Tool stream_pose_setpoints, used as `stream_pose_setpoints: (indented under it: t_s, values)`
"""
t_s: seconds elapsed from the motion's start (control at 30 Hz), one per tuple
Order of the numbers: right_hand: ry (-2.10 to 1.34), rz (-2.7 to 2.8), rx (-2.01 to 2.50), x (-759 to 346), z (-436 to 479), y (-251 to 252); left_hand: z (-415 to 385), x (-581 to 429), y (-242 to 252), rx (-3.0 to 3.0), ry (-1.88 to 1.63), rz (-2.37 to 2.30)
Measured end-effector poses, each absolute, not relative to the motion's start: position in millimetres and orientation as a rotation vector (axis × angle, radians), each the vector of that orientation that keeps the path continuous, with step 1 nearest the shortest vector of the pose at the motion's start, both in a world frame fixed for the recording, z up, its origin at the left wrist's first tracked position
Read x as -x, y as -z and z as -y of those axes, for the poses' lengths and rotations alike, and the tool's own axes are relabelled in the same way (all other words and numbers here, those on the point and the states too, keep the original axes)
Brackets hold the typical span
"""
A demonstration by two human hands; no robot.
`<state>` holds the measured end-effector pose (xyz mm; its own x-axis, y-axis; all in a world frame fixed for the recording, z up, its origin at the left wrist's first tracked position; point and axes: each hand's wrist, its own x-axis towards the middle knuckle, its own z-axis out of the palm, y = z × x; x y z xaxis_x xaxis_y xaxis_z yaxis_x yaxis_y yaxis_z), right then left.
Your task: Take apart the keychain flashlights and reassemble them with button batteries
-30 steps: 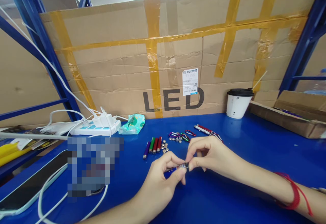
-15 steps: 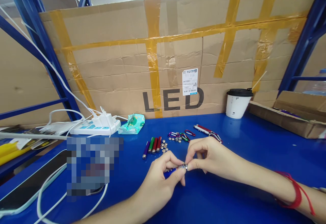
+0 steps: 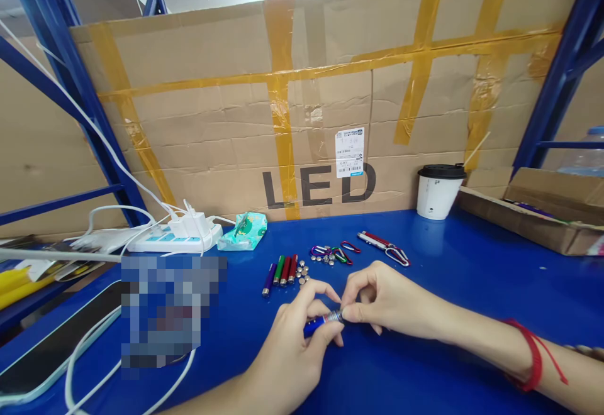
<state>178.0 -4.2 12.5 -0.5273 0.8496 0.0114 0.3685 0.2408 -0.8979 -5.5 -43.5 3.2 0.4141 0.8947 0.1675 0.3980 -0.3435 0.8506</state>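
My left hand (image 3: 293,349) pinches a slim blue mini flashlight (image 3: 314,326) between thumb and fingers, its body slanting up to the right. A bare metal section shows at the flashlight's right end. Thumb and fingertips of my right hand (image 3: 394,302) close on that metal end; any small part between them is hidden. Beyond my hands lie several coloured tubes (image 3: 284,270) in purple, green and red. Beside them sit several silver button cells (image 3: 302,272). Small carabiner clips (image 3: 350,247) lie behind the cells, and slim silver and red tubes (image 3: 376,240) with a clip rest to the right.
A white cup (image 3: 438,195) with a black lid stands at the back right, near a cardboard tray (image 3: 533,220). On the left are a phone (image 3: 56,343), white cables, a power strip (image 3: 165,239) and a green packet (image 3: 244,231). A large cardboard sheet (image 3: 226,132) walls the back.
The right fingertips have moved slightly down and left, still at the flashlight's end. More of the metal section now shows. The left hand keeps its hold; the view has shifted a little.
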Motion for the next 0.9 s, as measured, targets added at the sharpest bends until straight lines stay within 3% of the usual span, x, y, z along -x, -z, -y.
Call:
stream_pose_setpoints:
  t_s: [0.9]
  values:
    - [-1.193,1.869,1.209,-169.8,10.8,-19.7,41.8,3.4,-6.5,-1.999,-0.834,-1.111]
